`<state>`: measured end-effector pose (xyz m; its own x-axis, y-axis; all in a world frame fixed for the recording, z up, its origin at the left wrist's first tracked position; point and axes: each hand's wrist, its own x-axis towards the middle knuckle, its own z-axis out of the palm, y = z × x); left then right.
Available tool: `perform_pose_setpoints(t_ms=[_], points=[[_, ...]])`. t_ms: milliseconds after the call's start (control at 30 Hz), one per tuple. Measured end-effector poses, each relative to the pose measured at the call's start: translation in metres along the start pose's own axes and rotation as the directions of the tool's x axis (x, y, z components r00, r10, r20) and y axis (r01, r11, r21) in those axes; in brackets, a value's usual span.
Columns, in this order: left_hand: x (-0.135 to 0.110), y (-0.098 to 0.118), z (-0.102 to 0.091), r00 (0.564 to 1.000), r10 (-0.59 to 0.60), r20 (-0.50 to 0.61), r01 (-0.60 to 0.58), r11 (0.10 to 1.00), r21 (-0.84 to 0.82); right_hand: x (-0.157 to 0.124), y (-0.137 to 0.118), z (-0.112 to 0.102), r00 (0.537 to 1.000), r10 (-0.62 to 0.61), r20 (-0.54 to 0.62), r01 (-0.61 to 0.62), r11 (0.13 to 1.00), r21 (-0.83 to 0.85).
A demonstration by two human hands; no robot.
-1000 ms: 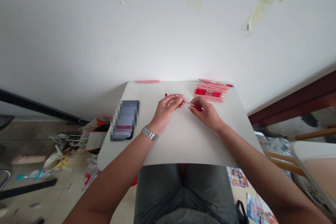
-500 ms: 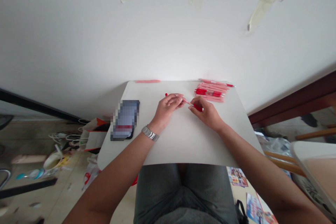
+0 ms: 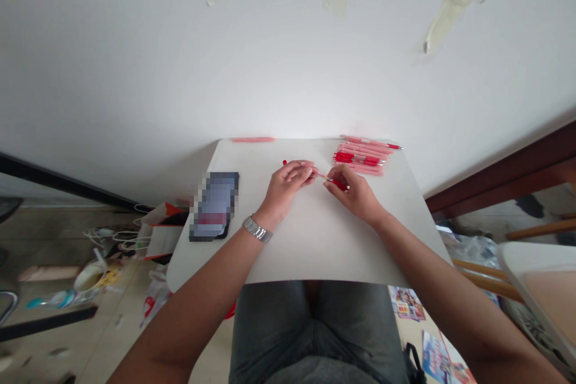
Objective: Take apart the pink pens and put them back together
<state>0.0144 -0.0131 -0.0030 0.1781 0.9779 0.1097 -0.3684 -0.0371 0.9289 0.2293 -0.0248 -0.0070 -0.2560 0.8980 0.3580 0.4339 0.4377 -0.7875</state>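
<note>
- Our left hand [image 3: 287, 185] is nearly closed, thumb and fingertips pinching a slender, translucent pink plastic rod [image 3: 320, 174].
- Our right hand [image 3: 355, 193] has thumb and fingers bent tight round a short, glossy red plastic pen barrel [image 3: 338, 183].
- Both pieces sit between our hands, above the middle of the smooth white table [image 3: 310, 246]; the rod reaches the barrel's near end, but we cannot tell whether they are joined.
- Over the last second our hands hardly move; only the barrel seems to shift slightly, a pale spot now showing at its outer end. We judge that the fine work on these pieces is still under way.
- Just beyond our right hand lies a pile of pink sticks and red pens [image 3: 360, 159].
- A small red tip [image 3: 285, 162] shows beyond our left fingers; we cannot tell what it belongs to.
</note>
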Motion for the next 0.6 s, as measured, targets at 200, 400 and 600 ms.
perform_pose_setpoints(t_ms=[200, 400, 600], points=[[-0.0003, 0.0009, 0.0001, 1.000, -0.002, -0.007, 0.002, 1.000, 0.015, 0.0008, -0.0055, -0.0025, 1.000, -0.010, 0.028, 0.010, 1.000, 0.005], [0.0003, -0.0002, -0.0010, 1.000, 0.007, -0.006, -0.007, 1.000, 0.013, 0.0014, -0.0033, -0.0008, 1.000, -0.015, -0.006, 0.015, 1.000, -0.016], [0.0004, 0.0001, -0.0011, 1.000, 0.006, -0.010, -0.005, 1.000, 0.026, 0.0005, -0.0034, -0.0010, 1.000, -0.002, 0.021, 0.002, 1.000, -0.021]])
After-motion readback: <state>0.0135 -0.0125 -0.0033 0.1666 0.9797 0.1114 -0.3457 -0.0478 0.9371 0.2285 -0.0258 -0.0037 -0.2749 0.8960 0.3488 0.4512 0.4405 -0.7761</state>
